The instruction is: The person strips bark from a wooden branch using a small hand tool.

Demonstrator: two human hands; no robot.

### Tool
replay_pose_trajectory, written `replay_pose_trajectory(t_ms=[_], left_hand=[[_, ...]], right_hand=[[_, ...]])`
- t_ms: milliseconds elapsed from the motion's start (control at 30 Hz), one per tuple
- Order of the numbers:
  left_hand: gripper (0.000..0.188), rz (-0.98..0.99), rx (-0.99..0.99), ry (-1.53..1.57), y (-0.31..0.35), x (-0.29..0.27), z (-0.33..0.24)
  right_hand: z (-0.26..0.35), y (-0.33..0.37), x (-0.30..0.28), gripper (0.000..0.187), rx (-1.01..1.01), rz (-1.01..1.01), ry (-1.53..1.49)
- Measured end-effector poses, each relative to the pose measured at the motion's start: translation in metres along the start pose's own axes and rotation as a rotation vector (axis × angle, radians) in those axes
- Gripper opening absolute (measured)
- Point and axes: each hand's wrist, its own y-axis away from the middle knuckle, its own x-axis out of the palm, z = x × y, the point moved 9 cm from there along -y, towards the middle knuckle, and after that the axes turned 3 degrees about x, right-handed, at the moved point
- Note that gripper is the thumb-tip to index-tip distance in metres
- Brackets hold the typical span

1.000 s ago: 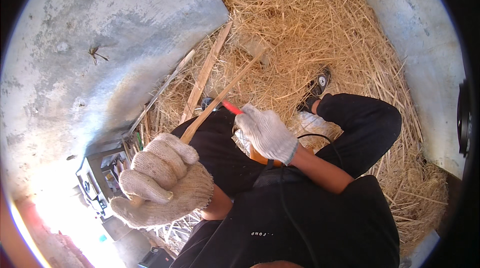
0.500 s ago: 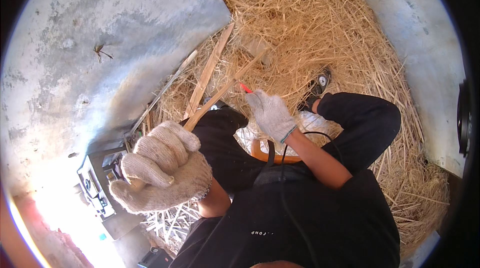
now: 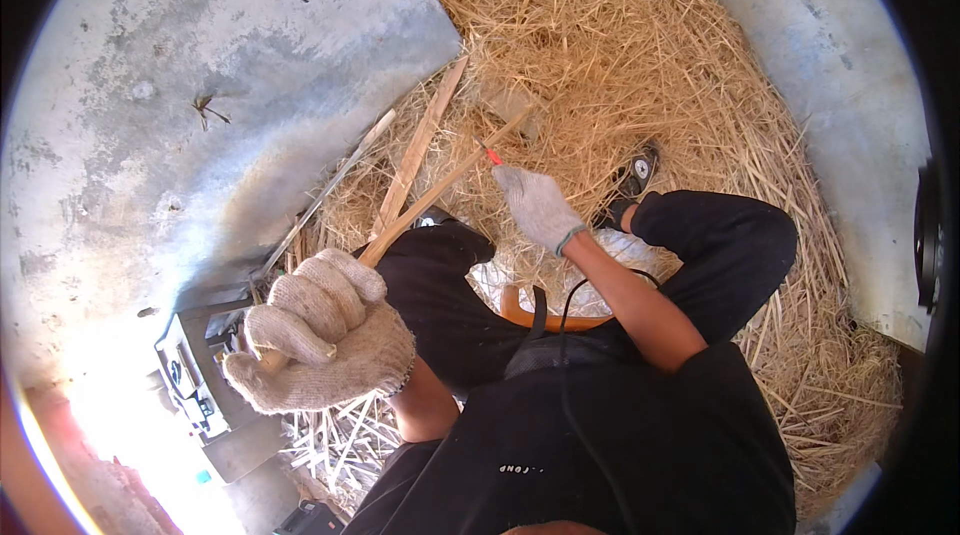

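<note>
My left hand (image 3: 320,335), in a knitted off-white glove, is closed around the near end of a long, flat bamboo strip (image 3: 440,187). The strip slants away to the upper right, over my leg and toward the shavings. A matching glove covers my right hand (image 3: 538,207), whose fingers are wrapped round a small red-handled knife (image 3: 493,156). Its thin dark blade meets the strip beyond the middle; the glove hides most of the handle.
A heap of straw-coloured shavings (image 3: 620,55) spreads ahead and right. Another flat strip (image 3: 425,140) leans by the grey wall (image 3: 250,65) at left. I sit on an orange seat (image 3: 515,310), a black cable (image 3: 568,320) across my lap. Boxes stand at lower left.
My right hand and the knife have moved a little farther away from my body along the strip. My left hand has shifted only slightly, keeping its grip.
</note>
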Motion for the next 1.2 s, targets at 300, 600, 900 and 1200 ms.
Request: replay_pose_trajectory(t_ms=[300, 600, 900, 1200], left_hand=[[0.056, -0.017, 0.016, -0.032, 0.003, -0.010, -0.007], [0.061, 0.064, 0.044, 0.002, 0.003, -0.001, -0.006], [0.063, 0.454, -0.047, 0.033, -0.005, 0.016, 0.003], [0.068, 0.483, -0.020, 0.092, -0.003, 0.016, 0.003]], right_hand=[[0.064, 0.030, -0.010, 0.055, -0.094, 0.100, -0.176], [-0.063, 0.004, 0.016, 0.071, 0.250, 0.080, -0.079], [0.003, 0.034, 0.003, 0.067, 0.270, 0.105, -0.304], [0.083, 0.061, -0.036, 0.039, -0.131, 0.136, -0.296]])
